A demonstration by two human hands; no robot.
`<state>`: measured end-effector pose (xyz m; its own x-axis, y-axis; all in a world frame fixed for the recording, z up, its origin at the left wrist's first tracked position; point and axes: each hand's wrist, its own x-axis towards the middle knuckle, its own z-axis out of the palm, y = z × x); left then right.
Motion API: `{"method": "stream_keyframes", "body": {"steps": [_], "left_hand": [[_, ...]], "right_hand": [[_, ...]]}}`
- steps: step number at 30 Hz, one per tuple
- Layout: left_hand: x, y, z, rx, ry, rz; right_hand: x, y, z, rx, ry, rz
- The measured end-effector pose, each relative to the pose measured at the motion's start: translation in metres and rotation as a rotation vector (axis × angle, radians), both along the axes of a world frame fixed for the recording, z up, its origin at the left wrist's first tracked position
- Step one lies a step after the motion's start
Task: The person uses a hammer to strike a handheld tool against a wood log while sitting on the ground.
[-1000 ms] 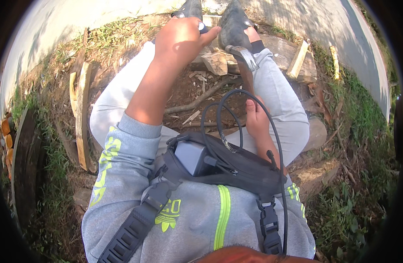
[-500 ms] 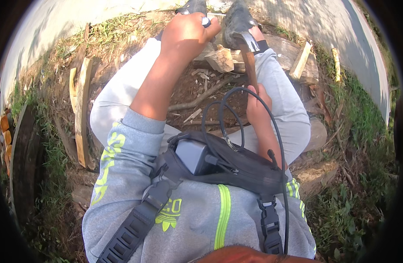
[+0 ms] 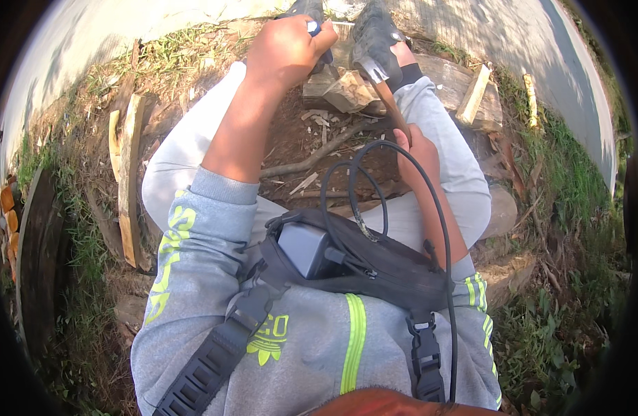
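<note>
My left hand (image 3: 284,48) is closed in a fist around a blue-handled tool (image 3: 313,28). Most of that handle is hidden in my fingers, and a thin pale shaft seems to stick out to the right. My right hand (image 3: 419,159) grips the wooden handle of a claw hammer (image 3: 394,107). The hammer's metal head is raised between my feet, close to the shoe (image 3: 374,38) on the right. Below the head, a rough-cut wood block (image 3: 350,93) rests against a log (image 3: 320,87). What the blue-handled tool touches cannot be made out.
Wood chips and a stick (image 3: 319,156) lie on the soil between my legs. Split wood strips (image 3: 130,180) lie to the left; another wood piece (image 3: 475,93) rests on a log at right. A black cable (image 3: 430,184) loops from my waist bag (image 3: 395,267) near my right forearm.
The hammer head has moved slightly left and its handle tilts more. My right hand has shifted a little right and down; my left fist has moved slightly left and up.
</note>
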<state>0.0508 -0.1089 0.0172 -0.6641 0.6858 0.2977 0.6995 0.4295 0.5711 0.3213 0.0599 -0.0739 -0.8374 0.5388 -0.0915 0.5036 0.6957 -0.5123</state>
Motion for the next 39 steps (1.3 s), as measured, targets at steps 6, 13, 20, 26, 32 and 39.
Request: {"method": "stream_keyframes", "body": {"steps": [6, 13, 20, 26, 32, 39], "left_hand": [[-0.003, -0.005, 0.005, -0.02, -0.103, -0.007], [0.005, -0.008, 0.0, -0.025, -0.143, 0.05], [-0.005, -0.009, 0.0, 0.059, 0.046, -0.074], [-0.009, -0.011, -0.002, 0.023, 0.131, -0.101], [-0.006, -0.013, -0.005, -0.004, -0.032, 0.004], [-0.008, -0.015, -0.005, -0.003, -0.174, 0.033]], "right_hand": [[0.004, 0.005, 0.004, -0.045, 0.268, 0.086], [-0.003, -0.004, 0.015, -0.163, 0.29, 0.016], [0.0, -0.001, -0.003, -0.057, 0.169, 0.093], [-0.003, 0.001, -0.014, -0.06, 0.23, 0.04], [-0.009, 0.007, -0.017, -0.04, 0.079, -0.002], [-0.005, 0.007, -0.008, -0.036, 0.057, 0.064]]}}
